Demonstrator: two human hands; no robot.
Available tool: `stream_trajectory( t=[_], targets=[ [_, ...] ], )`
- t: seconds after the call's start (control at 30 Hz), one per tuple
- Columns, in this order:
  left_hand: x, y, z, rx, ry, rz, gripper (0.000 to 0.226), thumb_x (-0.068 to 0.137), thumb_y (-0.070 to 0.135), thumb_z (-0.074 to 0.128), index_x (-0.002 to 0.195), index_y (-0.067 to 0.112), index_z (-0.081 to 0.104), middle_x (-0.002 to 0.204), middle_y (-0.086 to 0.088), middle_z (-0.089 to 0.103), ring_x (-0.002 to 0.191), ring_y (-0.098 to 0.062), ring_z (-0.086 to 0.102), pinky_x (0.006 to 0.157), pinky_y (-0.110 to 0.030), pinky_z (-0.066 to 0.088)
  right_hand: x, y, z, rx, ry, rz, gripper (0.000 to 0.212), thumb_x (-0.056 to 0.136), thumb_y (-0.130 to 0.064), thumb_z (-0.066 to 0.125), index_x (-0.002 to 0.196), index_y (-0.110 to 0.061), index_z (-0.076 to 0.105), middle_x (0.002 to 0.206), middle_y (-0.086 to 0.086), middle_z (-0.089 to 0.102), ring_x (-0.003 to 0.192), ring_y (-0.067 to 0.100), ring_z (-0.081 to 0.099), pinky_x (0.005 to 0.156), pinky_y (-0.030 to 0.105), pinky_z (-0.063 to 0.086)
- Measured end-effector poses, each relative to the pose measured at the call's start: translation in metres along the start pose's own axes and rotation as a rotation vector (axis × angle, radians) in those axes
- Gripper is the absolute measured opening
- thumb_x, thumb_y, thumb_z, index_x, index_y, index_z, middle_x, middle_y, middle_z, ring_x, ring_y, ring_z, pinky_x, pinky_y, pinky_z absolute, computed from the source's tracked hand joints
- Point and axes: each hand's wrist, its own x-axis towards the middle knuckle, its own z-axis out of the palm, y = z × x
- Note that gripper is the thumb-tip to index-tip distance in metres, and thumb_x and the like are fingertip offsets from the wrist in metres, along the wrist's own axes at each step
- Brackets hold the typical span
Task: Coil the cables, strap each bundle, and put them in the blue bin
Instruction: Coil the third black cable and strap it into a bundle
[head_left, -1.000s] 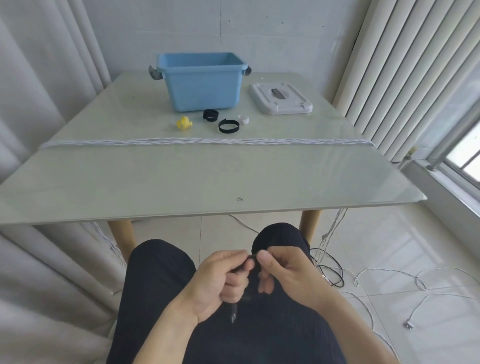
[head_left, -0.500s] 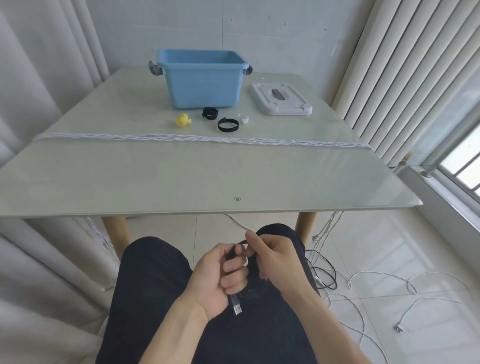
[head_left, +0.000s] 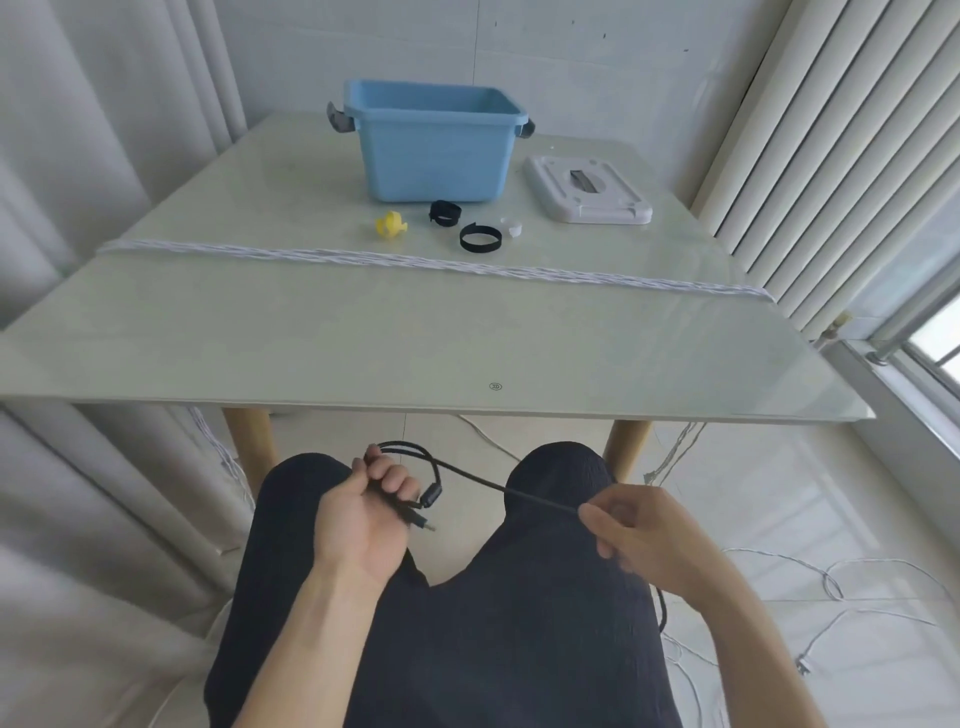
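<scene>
Now drawn apart at lower centre: left hand (head_left: 363, 512) curled round a first loop of black cable (head_left: 467, 475) with its plug; right hand (head_left: 631, 538) pinching the taut run. Coiling barely begun, judging by one loop. Next: another loop fed leftward. Blue bin (head_left: 434, 143) upper centre on table (head_left: 363, 332), straps (head_left: 480, 238) before it.

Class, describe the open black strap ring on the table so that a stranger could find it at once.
Start at the blue bin at the far end of the table. In front of it lies a row of small straps; the black strap ring lies nearest you, beside the white strap. Unlike the bunched black strap, it forms a wide open circle.
</scene>
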Motion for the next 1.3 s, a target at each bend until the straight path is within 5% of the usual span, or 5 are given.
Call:
stream_trajectory(
  t=[0.3,0.47,0.67,1.0,1.3],
  targets=[
    [-0.015,-0.021,0.010,0.367,-0.081,0.082,0.022,0.101,-0.007,0.041,0.094,0.008,0.055,0.086,-0.006,0.053,0.076,-0.020,0.057,0.085,-0.034,0.046,-0.021,-0.037,0.033,-0.224,-0.214,-0.288,0.021,0.091,-0.028,0.059,0.080,-0.019,0.075,0.052,-0.015,0.057,0.056,0.006,0.053,0.055,0.012,0.040],
    [-0.031,-0.027,0.013,1.018,-0.263,0.305,0.011,0.100,-0.002,0.048,0.101,0.004,0.056,0.076,-0.004,0.058,0.068,-0.020,0.053,0.068,-0.037,0.043,-0.019,-0.047,0.028,-0.086,-0.190,-0.401,0.017,0.086,-0.032,0.062,0.080,-0.022,0.074,0.079,-0.003,0.073,0.072,0.014,0.066,0.071,0.016,0.049],
    [-0.045,-0.016,0.030,1.285,-0.603,-0.024,0.033,0.093,0.036,0.044,0.079,0.008,0.056,0.061,-0.010,0.041,0.056,-0.020,0.030,0.055,-0.037,0.020,-0.015,-0.048,0.016,0.081,0.012,-0.393,0.010,0.088,-0.030,0.070,0.082,-0.030,0.077,0.084,-0.008,0.072,0.076,0.012,0.064,0.068,0.024,0.050],
    [-0.044,-0.014,0.033,0.832,-0.584,-0.449,0.040,0.091,0.039,0.050,0.056,0.024,0.037,0.047,0.006,0.015,0.045,-0.012,0.011,0.047,-0.028,0.009,0.003,-0.043,0.033,0.218,-0.074,-0.422,0.039,0.086,-0.063,0.056,0.090,-0.025,0.067,0.084,-0.007,0.060,0.072,0.012,0.052,0.066,0.022,0.042],
    [-0.036,-0.019,0.029,1.036,-0.551,-0.167,0.043,0.096,0.046,0.047,0.074,0.009,0.046,0.058,-0.002,0.022,0.056,-0.019,0.028,0.057,-0.029,0.035,0.012,-0.044,0.038,0.701,-0.200,-0.237,0.044,0.096,-0.039,0.062,0.062,-0.013,0.052,0.055,-0.003,0.032,0.061,0.020,0.035,0.060,0.020,0.036]
  ],
)
